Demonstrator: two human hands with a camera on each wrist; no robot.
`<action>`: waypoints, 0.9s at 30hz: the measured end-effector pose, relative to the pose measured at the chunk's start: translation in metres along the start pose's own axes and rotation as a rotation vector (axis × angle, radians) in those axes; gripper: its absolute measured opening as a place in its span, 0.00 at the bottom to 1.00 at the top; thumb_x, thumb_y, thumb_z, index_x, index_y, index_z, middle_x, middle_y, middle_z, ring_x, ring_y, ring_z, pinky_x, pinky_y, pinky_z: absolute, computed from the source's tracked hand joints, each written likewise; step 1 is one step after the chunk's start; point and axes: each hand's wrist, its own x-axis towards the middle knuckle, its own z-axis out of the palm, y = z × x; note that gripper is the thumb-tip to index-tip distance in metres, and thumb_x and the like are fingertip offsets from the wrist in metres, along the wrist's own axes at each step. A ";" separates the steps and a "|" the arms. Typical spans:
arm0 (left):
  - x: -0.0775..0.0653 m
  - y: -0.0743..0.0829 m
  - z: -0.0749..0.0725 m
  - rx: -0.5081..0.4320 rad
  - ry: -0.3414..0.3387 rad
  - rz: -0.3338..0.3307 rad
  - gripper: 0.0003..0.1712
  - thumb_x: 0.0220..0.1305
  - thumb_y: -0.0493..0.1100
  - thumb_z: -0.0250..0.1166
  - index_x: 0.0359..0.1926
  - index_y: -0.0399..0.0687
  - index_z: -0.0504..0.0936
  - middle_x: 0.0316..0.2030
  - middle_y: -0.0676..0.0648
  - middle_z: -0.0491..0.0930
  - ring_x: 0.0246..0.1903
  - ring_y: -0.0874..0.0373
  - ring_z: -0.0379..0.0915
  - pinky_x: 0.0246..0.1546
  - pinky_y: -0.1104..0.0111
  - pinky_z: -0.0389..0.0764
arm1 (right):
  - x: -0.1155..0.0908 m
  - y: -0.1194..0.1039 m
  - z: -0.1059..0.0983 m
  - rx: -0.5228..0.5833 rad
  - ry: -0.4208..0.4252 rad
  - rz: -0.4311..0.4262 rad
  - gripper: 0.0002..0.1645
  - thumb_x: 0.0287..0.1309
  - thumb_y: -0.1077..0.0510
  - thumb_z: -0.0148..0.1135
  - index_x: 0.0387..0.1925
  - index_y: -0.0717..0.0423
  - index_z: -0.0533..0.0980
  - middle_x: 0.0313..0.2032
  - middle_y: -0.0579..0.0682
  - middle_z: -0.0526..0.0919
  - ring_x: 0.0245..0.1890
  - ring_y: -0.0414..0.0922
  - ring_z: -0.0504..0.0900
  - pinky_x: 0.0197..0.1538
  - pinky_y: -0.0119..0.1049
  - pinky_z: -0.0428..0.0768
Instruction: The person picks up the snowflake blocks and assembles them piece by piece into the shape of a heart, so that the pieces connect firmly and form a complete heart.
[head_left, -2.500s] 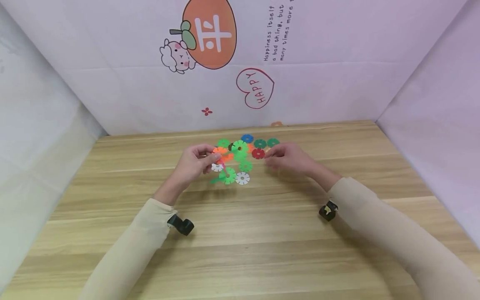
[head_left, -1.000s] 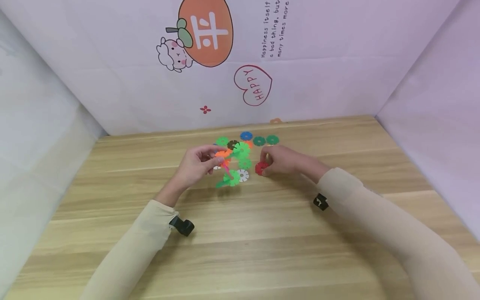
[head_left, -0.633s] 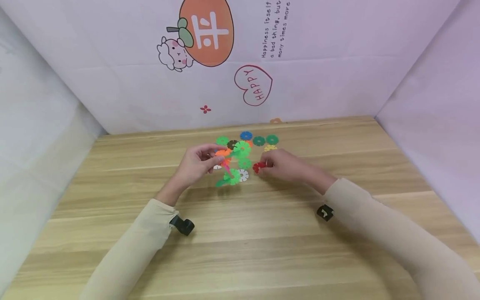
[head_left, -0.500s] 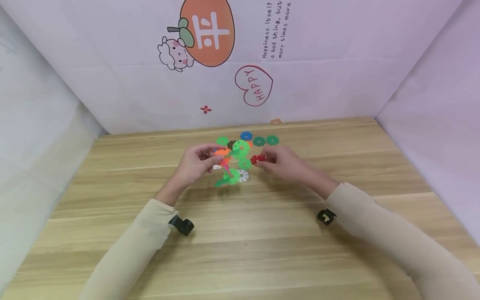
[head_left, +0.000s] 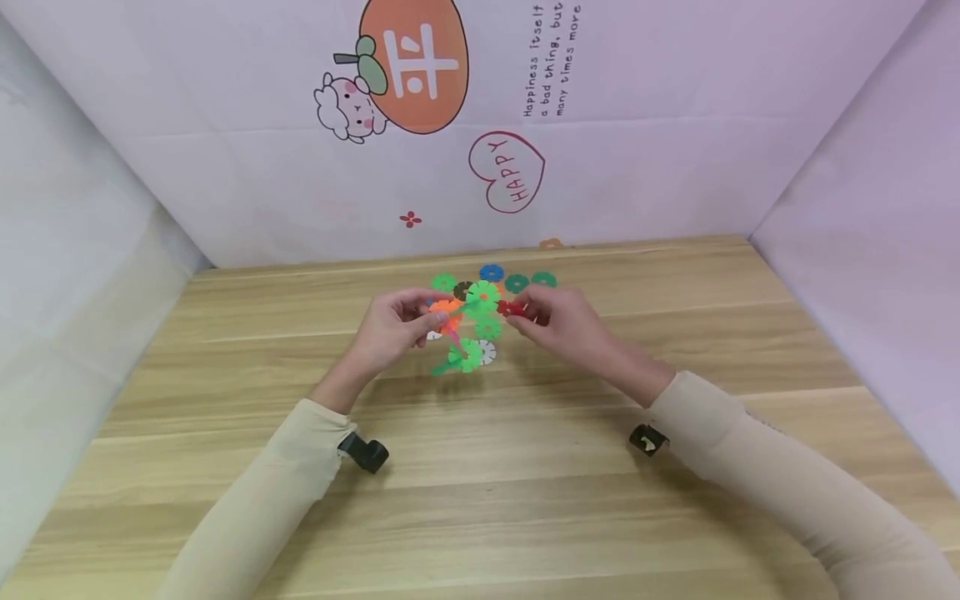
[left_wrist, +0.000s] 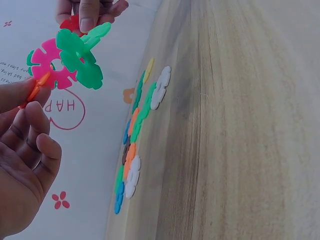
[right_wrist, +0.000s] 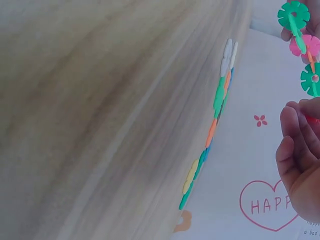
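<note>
In the head view, my left hand [head_left: 393, 329] pinches an orange snowflake disc [head_left: 442, 312], part of a joined piece of slotted plastic discs. That piece also has a pink disc [left_wrist: 42, 59] and several green discs, such as the light green disc [head_left: 472, 292] at its right side. Between thumb and fingers, my right hand [head_left: 566, 325] pinches a red snowflake disc [head_left: 507, 308]. The red disc is right beside the light green one, held almost edge-on. Whether the two touch cannot be told. Fingers hide part of the red disc.
Loose discs lie flat on the wooden table [head_left: 480, 483] behind and below the hands, among them a blue disc [head_left: 491, 268], a dark green disc [head_left: 543, 275], a white disc [head_left: 491, 353] and a yellow disc [right_wrist: 190, 175]. A printed white cloth [head_left: 637, 183] stands behind the table.
The right hand has picked the red disc up from the table, turned it in its fingers and moved it left and up to the joined piece. The left hand keeps its grip, nearly still.
</note>
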 end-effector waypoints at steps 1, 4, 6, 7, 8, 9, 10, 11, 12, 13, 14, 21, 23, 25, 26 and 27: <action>0.000 0.000 0.000 -0.002 0.000 0.002 0.15 0.66 0.36 0.68 0.53 0.41 0.85 0.29 0.39 0.77 0.20 0.51 0.71 0.26 0.62 0.79 | 0.000 -0.001 0.000 -0.013 0.005 -0.015 0.06 0.60 0.63 0.71 0.38 0.56 0.81 0.27 0.45 0.84 0.22 0.41 0.77 0.24 0.32 0.76; 0.000 -0.001 -0.001 -0.003 -0.001 0.009 0.15 0.66 0.34 0.67 0.53 0.40 0.85 0.29 0.33 0.76 0.19 0.52 0.70 0.25 0.63 0.78 | -0.002 -0.003 0.001 -0.024 0.004 -0.049 0.06 0.60 0.64 0.71 0.38 0.57 0.81 0.28 0.47 0.85 0.22 0.39 0.78 0.25 0.33 0.78; 0.000 0.000 -0.001 0.001 -0.004 0.007 0.15 0.66 0.34 0.67 0.53 0.40 0.85 0.30 0.32 0.76 0.19 0.49 0.70 0.25 0.63 0.79 | -0.002 -0.004 0.000 -0.023 -0.002 -0.066 0.07 0.60 0.64 0.71 0.39 0.57 0.81 0.29 0.48 0.86 0.23 0.39 0.79 0.26 0.33 0.79; -0.001 0.000 -0.001 0.001 -0.007 0.003 0.15 0.66 0.34 0.67 0.53 0.39 0.85 0.30 0.31 0.76 0.20 0.48 0.70 0.25 0.63 0.79 | -0.003 -0.003 0.000 -0.023 -0.009 -0.072 0.07 0.60 0.64 0.71 0.40 0.57 0.81 0.29 0.48 0.86 0.23 0.39 0.80 0.26 0.33 0.79; -0.001 0.000 -0.001 0.003 -0.010 0.000 0.15 0.67 0.34 0.67 0.53 0.39 0.85 0.30 0.32 0.76 0.20 0.46 0.70 0.25 0.63 0.79 | -0.003 -0.003 -0.001 -0.022 -0.017 -0.075 0.08 0.60 0.65 0.71 0.41 0.57 0.81 0.30 0.48 0.86 0.24 0.39 0.81 0.27 0.33 0.80; -0.001 0.000 0.000 0.007 -0.013 -0.003 0.15 0.67 0.34 0.67 0.53 0.39 0.85 0.29 0.34 0.76 0.20 0.46 0.70 0.25 0.63 0.78 | -0.003 -0.003 -0.002 -0.026 -0.027 -0.079 0.08 0.60 0.65 0.70 0.41 0.57 0.81 0.30 0.49 0.87 0.25 0.39 0.81 0.28 0.34 0.81; -0.001 0.001 0.000 0.012 -0.014 -0.005 0.14 0.67 0.34 0.67 0.53 0.40 0.85 0.29 0.36 0.77 0.21 0.46 0.70 0.25 0.64 0.78 | -0.003 -0.002 -0.003 -0.037 -0.038 -0.089 0.08 0.60 0.65 0.70 0.41 0.57 0.81 0.31 0.48 0.87 0.26 0.38 0.82 0.29 0.33 0.81; 0.000 0.001 0.000 0.017 -0.017 -0.006 0.14 0.67 0.35 0.67 0.53 0.41 0.85 0.28 0.37 0.77 0.21 0.46 0.70 0.24 0.64 0.77 | -0.003 -0.002 -0.004 -0.055 -0.050 -0.103 0.09 0.60 0.66 0.70 0.42 0.57 0.81 0.31 0.48 0.86 0.26 0.38 0.82 0.29 0.33 0.81; 0.000 0.002 0.000 0.024 -0.019 -0.007 0.14 0.67 0.35 0.67 0.53 0.41 0.86 0.28 0.39 0.78 0.20 0.49 0.69 0.23 0.65 0.76 | -0.003 -0.002 -0.006 -0.080 -0.065 -0.125 0.09 0.60 0.66 0.70 0.42 0.57 0.81 0.31 0.48 0.86 0.27 0.38 0.82 0.30 0.33 0.81; 0.000 0.002 -0.001 0.029 -0.023 -0.006 0.14 0.67 0.35 0.66 0.53 0.41 0.85 0.27 0.40 0.78 0.20 0.50 0.69 0.23 0.66 0.74 | -0.003 -0.001 -0.007 -0.111 -0.080 -0.154 0.09 0.60 0.65 0.70 0.42 0.57 0.81 0.31 0.47 0.87 0.27 0.38 0.82 0.30 0.33 0.81; 0.000 0.003 -0.001 0.035 -0.025 -0.005 0.14 0.68 0.34 0.66 0.54 0.42 0.85 0.27 0.40 0.78 0.20 0.52 0.69 0.22 0.68 0.72 | -0.003 -0.001 -0.008 -0.146 -0.095 -0.188 0.09 0.60 0.65 0.71 0.42 0.57 0.81 0.31 0.47 0.87 0.28 0.38 0.83 0.30 0.32 0.81; 0.001 0.004 -0.005 0.053 -0.084 0.027 0.15 0.70 0.34 0.64 0.55 0.42 0.85 0.23 0.40 0.72 0.19 0.57 0.62 0.19 0.72 0.61 | -0.001 -0.001 -0.015 -0.295 -0.129 -0.460 0.14 0.53 0.64 0.76 0.42 0.58 0.82 0.33 0.47 0.86 0.25 0.38 0.81 0.29 0.30 0.79; 0.002 0.004 -0.006 0.053 -0.104 0.044 0.15 0.70 0.33 0.64 0.56 0.40 0.84 0.22 0.42 0.70 0.18 0.57 0.60 0.19 0.71 0.60 | -0.001 -0.001 -0.016 -0.324 -0.113 -0.518 0.15 0.51 0.63 0.77 0.41 0.57 0.82 0.34 0.47 0.85 0.25 0.39 0.80 0.29 0.31 0.79; 0.003 0.005 -0.007 0.055 -0.121 0.055 0.15 0.70 0.33 0.63 0.56 0.39 0.84 0.20 0.45 0.68 0.18 0.57 0.59 0.19 0.71 0.60 | 0.000 -0.001 -0.017 -0.364 -0.100 -0.562 0.17 0.49 0.61 0.79 0.41 0.56 0.82 0.36 0.47 0.83 0.27 0.40 0.80 0.29 0.32 0.79; 0.003 0.005 -0.007 0.055 -0.130 0.059 0.15 0.70 0.33 0.64 0.56 0.39 0.84 0.20 0.46 0.67 0.18 0.57 0.59 0.20 0.71 0.60 | 0.000 -0.002 -0.018 -0.381 -0.100 -0.572 0.19 0.49 0.60 0.80 0.42 0.56 0.81 0.36 0.47 0.82 0.27 0.41 0.79 0.29 0.32 0.79; 0.003 0.006 -0.007 0.058 -0.139 0.065 0.15 0.70 0.33 0.63 0.56 0.38 0.84 0.20 0.46 0.67 0.18 0.57 0.59 0.20 0.71 0.60 | 0.000 -0.002 -0.019 -0.400 -0.102 -0.577 0.22 0.47 0.59 0.81 0.43 0.56 0.80 0.38 0.48 0.81 0.28 0.42 0.79 0.30 0.33 0.79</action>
